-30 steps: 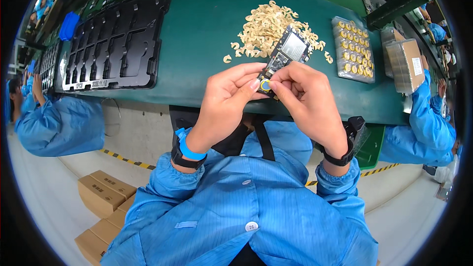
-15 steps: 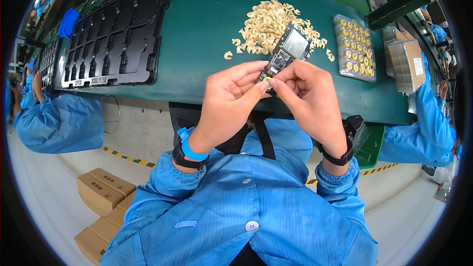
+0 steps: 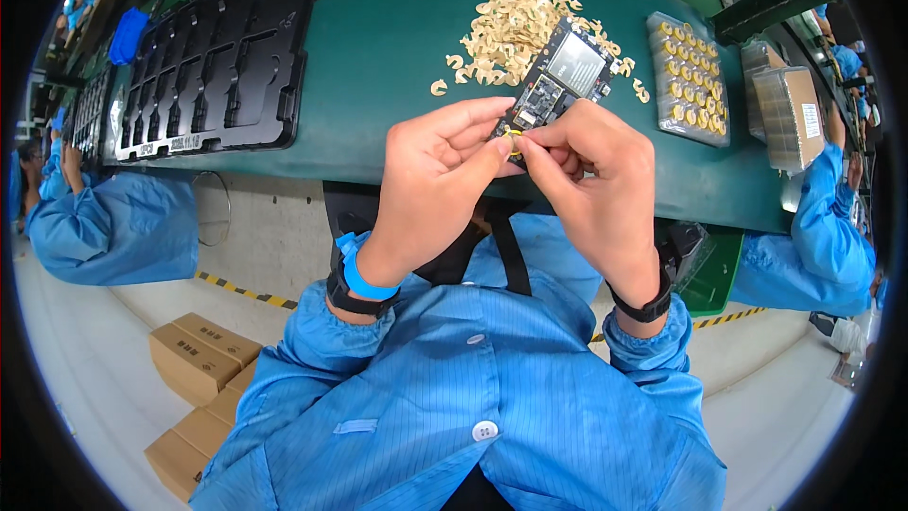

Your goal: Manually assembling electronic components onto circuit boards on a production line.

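A black circuit board (image 3: 542, 98) with a silver metal shield tilts up between my hands over the near edge of the green table. My left hand (image 3: 430, 166) grips its lower end, thumb pressed on top and fingers curled beneath. On that end sits a small round part with a yellow rim (image 3: 514, 136), which looks like a coin cell. My right hand (image 3: 601, 166) pinches this part at its edge with thumb and forefinger. My fingers cover some of it, so how it is seated on the board is hidden. Behind the board lies a pile of cream C-shaped pieces (image 3: 511, 33).
On the right stands a clear tray (image 3: 695, 134) of yellow-rimmed round parts, with stacked clear packs (image 3: 790, 118) beyond it. A large black moulded tray (image 3: 248, 99) and a blue object (image 3: 129, 36) are at the left. People in blue sleeves work on both sides.
The board has shifted slightly up and right and more of it shows. More of the yellow-rimmed part is visible between my fingertips. Both hands keep their hold.
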The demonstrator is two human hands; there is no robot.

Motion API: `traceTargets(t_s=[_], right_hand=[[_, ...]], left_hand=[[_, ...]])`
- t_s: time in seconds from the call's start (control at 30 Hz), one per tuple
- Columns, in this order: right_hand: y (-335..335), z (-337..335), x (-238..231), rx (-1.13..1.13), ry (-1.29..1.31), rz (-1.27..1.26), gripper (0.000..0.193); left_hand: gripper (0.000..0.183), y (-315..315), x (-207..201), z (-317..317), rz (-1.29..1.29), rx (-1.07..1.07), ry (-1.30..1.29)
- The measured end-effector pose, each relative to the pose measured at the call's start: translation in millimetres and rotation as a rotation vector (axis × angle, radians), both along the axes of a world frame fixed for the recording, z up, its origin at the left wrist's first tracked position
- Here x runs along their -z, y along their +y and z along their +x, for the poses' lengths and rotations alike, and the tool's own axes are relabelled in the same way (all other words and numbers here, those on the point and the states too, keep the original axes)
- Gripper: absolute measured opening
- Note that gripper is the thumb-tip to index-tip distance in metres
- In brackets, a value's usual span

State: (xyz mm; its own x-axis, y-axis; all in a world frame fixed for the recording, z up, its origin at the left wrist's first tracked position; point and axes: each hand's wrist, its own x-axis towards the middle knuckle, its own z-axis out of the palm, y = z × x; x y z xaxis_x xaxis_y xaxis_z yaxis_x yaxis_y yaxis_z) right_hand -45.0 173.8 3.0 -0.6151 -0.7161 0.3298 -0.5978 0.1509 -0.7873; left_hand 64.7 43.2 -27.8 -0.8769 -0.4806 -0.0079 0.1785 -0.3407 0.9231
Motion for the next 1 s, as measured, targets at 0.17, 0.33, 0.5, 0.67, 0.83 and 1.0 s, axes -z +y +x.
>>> traceTargets(t_s=[0.17, 0.33, 0.5, 0.67, 0.83, 1.0], right_hand=[[0.6, -1.8, 2.4, -0.034, 0.068, -0.002, 0.004], [7.7, -9.7, -3.2, -0.075, -0.025, 0.011, 0.011], [6.6, -11.6, 2.4, -0.122, 0.057, 0.002, 0.012], [5.2, -11.3, 3.7, -0.133, 0.175, -0.028, 0.02], [5.0, -14.5, 5.7, -0.159, 0.21, -0.035, 0.019], [4.4, -12.7, 4.1, -0.18, 0.235, -0.036, 0.02]], left_hand=[[0.033, -2.7, -1.8, -0.3, 0.02, 0.0, -0.034], [0.033, -3.5, -1.8, -0.9, 0.05, -0.006, -0.067], [0.033, -3.7, -4.6, -1.7, 0.023, -0.012, -0.055], [0.032, -4.0, -5.8, -2.2, 0.03, -0.032, -0.035], [0.031, -5.3, -3.1, -3.3, 0.057, -0.02, -0.041], [0.031, -4.7, -1.5, -3.3, 0.047, -0.038, -0.012]])
